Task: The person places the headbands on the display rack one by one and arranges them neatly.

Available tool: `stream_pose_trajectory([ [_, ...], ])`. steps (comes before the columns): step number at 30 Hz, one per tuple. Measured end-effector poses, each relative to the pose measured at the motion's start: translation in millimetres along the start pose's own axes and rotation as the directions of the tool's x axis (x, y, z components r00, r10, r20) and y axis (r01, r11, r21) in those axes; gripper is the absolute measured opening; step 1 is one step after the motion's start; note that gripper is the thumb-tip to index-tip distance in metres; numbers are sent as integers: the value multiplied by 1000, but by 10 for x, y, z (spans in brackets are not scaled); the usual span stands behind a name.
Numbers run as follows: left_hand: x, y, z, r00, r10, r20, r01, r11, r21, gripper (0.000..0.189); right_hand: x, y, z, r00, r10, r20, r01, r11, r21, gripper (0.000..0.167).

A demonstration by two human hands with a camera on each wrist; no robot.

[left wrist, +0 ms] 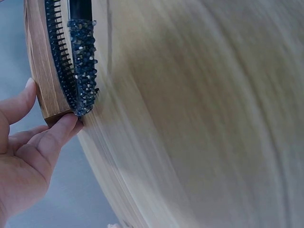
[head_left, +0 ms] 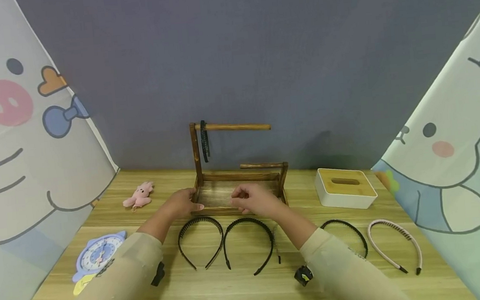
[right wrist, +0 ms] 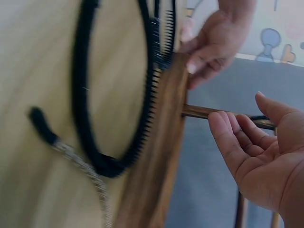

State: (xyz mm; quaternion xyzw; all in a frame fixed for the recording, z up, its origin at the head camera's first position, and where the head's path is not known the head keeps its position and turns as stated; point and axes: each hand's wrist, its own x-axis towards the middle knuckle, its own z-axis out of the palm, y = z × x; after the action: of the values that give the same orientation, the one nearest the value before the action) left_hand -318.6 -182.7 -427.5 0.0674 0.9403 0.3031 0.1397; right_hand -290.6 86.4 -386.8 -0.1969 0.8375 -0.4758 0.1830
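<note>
A brown wooden rack (head_left: 242,175) with a shallow tray and two raised bars stands at the back. My left hand (head_left: 182,203) grips its left front corner, thumb and fingers on either side of the wood in the left wrist view. A dark headband (head_left: 204,141) hangs from the upper bar. Above the tray my right hand (head_left: 255,199) is loosely curled and holds nothing; the right wrist view shows its palm. Close in front lie a black toothed headband (head_left: 199,220) with dark beading (left wrist: 83,71) and another black headband (head_left: 246,220).
Partly behind my right arm lie a thin headband (head_left: 279,256) and a black one (head_left: 351,226). Further right are a pale pink headband (head_left: 389,222) and a white tissue box (head_left: 343,200). Leftward lie a pink plush toy (head_left: 139,195) and a blue clock (head_left: 99,253). A black clip (head_left: 304,275) lies nearer.
</note>
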Motion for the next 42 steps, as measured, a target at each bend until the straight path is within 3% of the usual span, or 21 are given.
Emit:
stream_pose_trajectory([
  [4,15,-16,5,1000,-4,-5,4,1000,10,76,41,114,157,998,29,62,-28,999,-17,32],
  [8,-12,7,-1,1000,-8,-7,8,1000,11,76,84,184,313,994,59,96,-47,991,-126,21],
  [17,-32,37,-12,1000,-6,0,6,1000,19,77,152,168,512,987,116,108,-71,934,-350,21],
  [21,-10,8,-15,1000,-5,3,5,1000,9,76,204,112,568,986,130,107,-65,879,-473,26],
  [28,-18,6,-31,1000,6,2,-6,1000,13,77,315,68,687,986,149,71,-63,737,-673,51],
  [31,-9,3,-25,1000,9,-2,-9,1000,13,76,333,77,721,986,158,50,-79,716,-693,50],
  [34,2,-6,-12,1000,9,-4,-9,1000,16,75,336,87,720,984,168,53,-90,740,-667,48],
  [38,7,-9,-2,1000,6,0,-6,1000,14,76,296,87,632,981,159,110,-81,856,-510,45],
  [40,9,-11,3,1000,1,2,-1,1000,6,75,258,90,566,978,147,151,-83,927,-366,37],
  [42,9,-17,5,1000,3,1,-3,1000,8,75,217,85,505,972,140,190,-100,973,-206,28],
])
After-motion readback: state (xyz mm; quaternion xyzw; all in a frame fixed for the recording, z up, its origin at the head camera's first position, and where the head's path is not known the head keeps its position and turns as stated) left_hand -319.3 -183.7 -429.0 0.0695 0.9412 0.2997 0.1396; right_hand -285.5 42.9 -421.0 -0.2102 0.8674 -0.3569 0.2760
